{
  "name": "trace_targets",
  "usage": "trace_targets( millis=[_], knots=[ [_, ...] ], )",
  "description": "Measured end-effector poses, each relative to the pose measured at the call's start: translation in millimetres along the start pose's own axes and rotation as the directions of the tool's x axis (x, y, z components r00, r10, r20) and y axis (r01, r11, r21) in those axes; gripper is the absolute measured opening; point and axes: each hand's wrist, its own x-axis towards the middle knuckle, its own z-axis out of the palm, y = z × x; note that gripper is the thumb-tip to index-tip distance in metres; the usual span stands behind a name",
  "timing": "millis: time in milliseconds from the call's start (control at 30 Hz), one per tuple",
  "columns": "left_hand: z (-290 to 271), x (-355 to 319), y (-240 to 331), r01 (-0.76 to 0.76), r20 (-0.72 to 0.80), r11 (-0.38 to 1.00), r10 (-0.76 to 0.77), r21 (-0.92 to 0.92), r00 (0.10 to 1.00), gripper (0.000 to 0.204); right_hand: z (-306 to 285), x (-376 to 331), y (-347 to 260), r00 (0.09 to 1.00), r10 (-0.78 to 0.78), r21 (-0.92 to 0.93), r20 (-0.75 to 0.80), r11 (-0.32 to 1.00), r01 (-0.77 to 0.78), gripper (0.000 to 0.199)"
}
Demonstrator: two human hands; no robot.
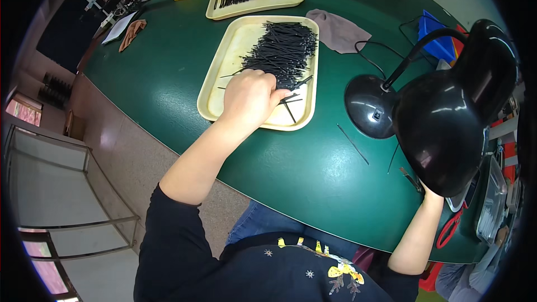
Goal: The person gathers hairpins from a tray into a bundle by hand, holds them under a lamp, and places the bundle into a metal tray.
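A cream tray (221,86) holds a heap of thin black rod-like pieces (285,45), with a few loose ones near its front end. My left hand (250,98) reaches over the heap's near edge, curled, its thumb against several thin black pieces; the fingertips are hidden under the hand. At the right, my right hand (432,193) is mostly covered by the black head of a desk lamp (442,134). Close to it, a slim dark tool with a brownish tip (411,180) sticks out; whether the hand grips it is hidden. Two thin black pieces (352,144) lie on the table.
On the green table (291,168), another cream tray (257,6) of black pieces stands behind. A grey cloth (338,31) lies beside the near tray. The lamp's round base (370,109) and cord occupy the right. A blue bin (436,39) and red-handled scissors (449,229) lie farther right.
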Motion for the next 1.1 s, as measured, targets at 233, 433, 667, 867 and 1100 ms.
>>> trace_targets(
  millis=[233, 433, 667, 867, 1100],
  knots=[
    [17.7, 1.4, -5.2, 0.177, 0.211, 0.984, -0.168, -0.026, 0.963, 0.031, -5.5, -0.8, -1.2, 1.000, 0.021, 0.026, 0.021, 0.999, -0.022, 0.059],
    [9.8, 1.4, -10.4, 0.432, 0.340, 0.872, -0.344, -0.230, 0.875, 0.022, -8.6, -1.0, -1.5, 0.999, 0.030, 0.021, 0.031, 0.999, -0.031, 0.059],
    [-4.2, 1.6, -36.5, 0.515, 0.321, 0.617, -0.404, -0.595, 0.856, 0.015, -9.3, -0.3, -2.1, 0.999, 0.037, 0.028, 0.039, 0.999, -0.038, 0.060],
    [-19.0, -0.4, -46.2, 0.346, 0.137, 0.802, -0.321, -0.487, 0.937, 0.011, -9.0, -2.2, -4.4, 0.998, 0.037, 0.028, 0.044, 0.999, -0.038, 0.061],
    [-5.9, -4.9, -69.9, 0.070, -0.171, 0.965, -0.116, -0.251, 0.978, 0.023, -3.2, -2.8, -6.2, 0.998, 0.033, 0.033, 0.054, 0.999, -0.035, 0.062]
  ],
)
